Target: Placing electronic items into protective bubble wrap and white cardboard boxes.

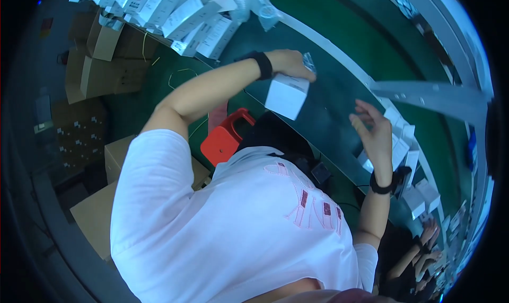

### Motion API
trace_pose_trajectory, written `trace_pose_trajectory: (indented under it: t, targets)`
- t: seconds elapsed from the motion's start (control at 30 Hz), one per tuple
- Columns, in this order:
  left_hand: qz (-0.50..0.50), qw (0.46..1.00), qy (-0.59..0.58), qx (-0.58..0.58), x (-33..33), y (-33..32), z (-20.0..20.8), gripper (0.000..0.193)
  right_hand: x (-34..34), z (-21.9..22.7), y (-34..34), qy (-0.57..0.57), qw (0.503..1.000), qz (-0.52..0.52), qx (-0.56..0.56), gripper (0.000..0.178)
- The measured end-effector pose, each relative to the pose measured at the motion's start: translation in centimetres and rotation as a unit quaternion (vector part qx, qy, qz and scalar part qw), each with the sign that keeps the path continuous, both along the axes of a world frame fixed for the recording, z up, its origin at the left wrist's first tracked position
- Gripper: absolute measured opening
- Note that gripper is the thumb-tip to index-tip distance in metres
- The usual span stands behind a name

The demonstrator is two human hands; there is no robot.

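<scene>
My left hand point(290, 63) is closed at the far edge of a white box point(286, 97). A small, shiny, clear plastic packet point(309, 63) sticks out past its fingers. The box is over the dark green workbench point(331, 120), close to its near edge; whether the hand also grips the box is hidden. Off to the right, my right hand point(374, 129) hangs over the bench with its fingers apart and nothing in them. Beside that hand lie several small white boxes point(401, 152). Both wrists wear black bands.
At upper left, many white boxes point(183, 14) and clear plastic wrap point(265, 11) crowd the bench end. A red stool point(221, 144) and open cardboard cartons point(101, 72) stand to the left. A grey metal bar point(435, 95) juts in from the right. Another person's hands point(429, 231) show at lower right.
</scene>
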State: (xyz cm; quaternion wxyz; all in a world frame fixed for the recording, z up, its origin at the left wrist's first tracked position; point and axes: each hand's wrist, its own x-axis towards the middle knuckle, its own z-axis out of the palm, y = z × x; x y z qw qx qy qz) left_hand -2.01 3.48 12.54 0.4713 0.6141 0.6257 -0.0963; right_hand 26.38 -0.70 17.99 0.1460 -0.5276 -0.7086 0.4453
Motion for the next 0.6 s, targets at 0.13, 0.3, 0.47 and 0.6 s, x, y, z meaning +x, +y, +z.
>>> trace_pose_trajectory:
  t: [0.13,0.3,0.47,0.6]
  targets:
    - [0.035,0.997,-0.043,-0.045,-2.3,0.3,0.6,0.058,-7.4,-4.7,7.5,0.067,0.997,-0.003,0.026,0.045]
    - [0.065,0.981,0.001,0.185,-3.9,-5.6,-5.2,0.081,-22.9,-8.6,15.9,0.013,0.991,-0.037,0.131,0.078]
    - [0.103,0.959,-0.116,0.238,-4.1,-9.1,-9.4,0.103,-34.6,-18.0,17.9,-0.127,0.967,0.024,0.222,0.083]
    - [0.113,0.934,-0.141,0.31,-5.2,-9.3,-8.3,0.106,-32.7,-17.8,20.9,-0.156,0.986,0.05,-0.02,0.059]
